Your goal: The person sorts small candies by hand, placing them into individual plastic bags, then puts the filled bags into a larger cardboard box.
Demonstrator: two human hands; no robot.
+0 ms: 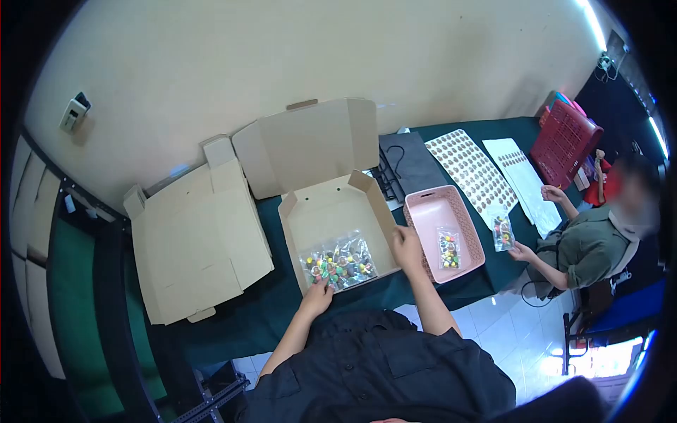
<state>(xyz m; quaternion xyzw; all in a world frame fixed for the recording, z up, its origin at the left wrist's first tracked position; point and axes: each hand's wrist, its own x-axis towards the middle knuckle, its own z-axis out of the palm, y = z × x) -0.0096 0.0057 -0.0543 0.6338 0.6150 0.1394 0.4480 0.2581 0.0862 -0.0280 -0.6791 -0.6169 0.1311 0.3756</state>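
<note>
An open cardboard box (321,211) stands in front of me with its lid folded back. Clear plastic bags of small colourful pieces (340,261) lie in its near part. My left hand (319,297) is closed over the box's front wall, its fingertips beside the bags; their exact contact is hard to make out. Over the right wall, my right hand (407,248) is curled, close to a pink basket (474,236). Another filled clear bag (448,248) lies inside that basket.
Flattened cardboard (197,240) lies at left. Black hangers (389,169), sticker sheets (472,169) and a white sheet (525,187) are on the dark green cloth. At right, a person (592,240) holds a filled bag (503,233) near a dark red basket (564,144).
</note>
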